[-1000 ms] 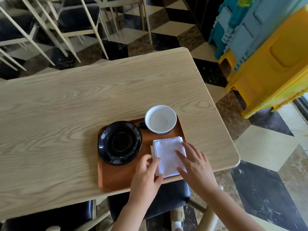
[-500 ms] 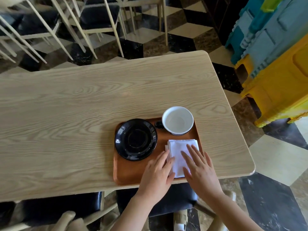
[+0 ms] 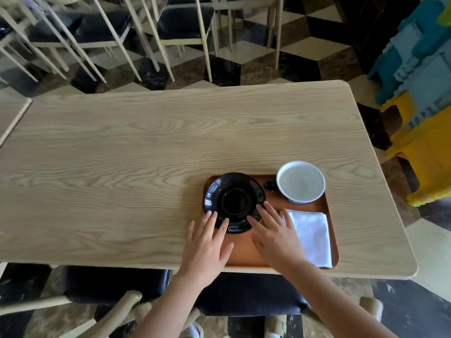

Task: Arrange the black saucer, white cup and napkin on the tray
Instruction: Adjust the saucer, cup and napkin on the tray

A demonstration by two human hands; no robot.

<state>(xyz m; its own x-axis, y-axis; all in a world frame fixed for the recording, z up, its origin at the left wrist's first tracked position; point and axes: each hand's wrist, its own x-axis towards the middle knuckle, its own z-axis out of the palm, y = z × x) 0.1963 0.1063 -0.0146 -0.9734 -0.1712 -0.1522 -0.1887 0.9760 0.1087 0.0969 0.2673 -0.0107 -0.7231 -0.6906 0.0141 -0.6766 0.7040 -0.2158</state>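
A brown tray point(image 3: 246, 257) lies at the near edge of the wooden table. On its left part sits the black saucer point(image 3: 233, 195), on its far right corner the white cup point(image 3: 300, 182) with a dark handle, and on its near right part the folded white napkin point(image 3: 311, 236). My left hand point(image 3: 207, 247) lies flat with spread fingers, its fingertips touching the saucer's near left rim. My right hand point(image 3: 275, 236) is also flat and spread, with fingertips on the saucer's near right rim and its outer edge over the napkin's left side.
The wooden table point(image 3: 146, 154) stretches left and far from the tray. Dark-seated chairs point(image 3: 170, 28) stand beyond it, and one chair point(image 3: 117, 284) is tucked below the near edge. Blue and yellow plastic crates point(image 3: 424, 98) are stacked at the right.
Both hands have left the napkin and slid left to the saucer's near rim. The napkin stays flat on the tray. The camera has tilted, so the scene sits further right.
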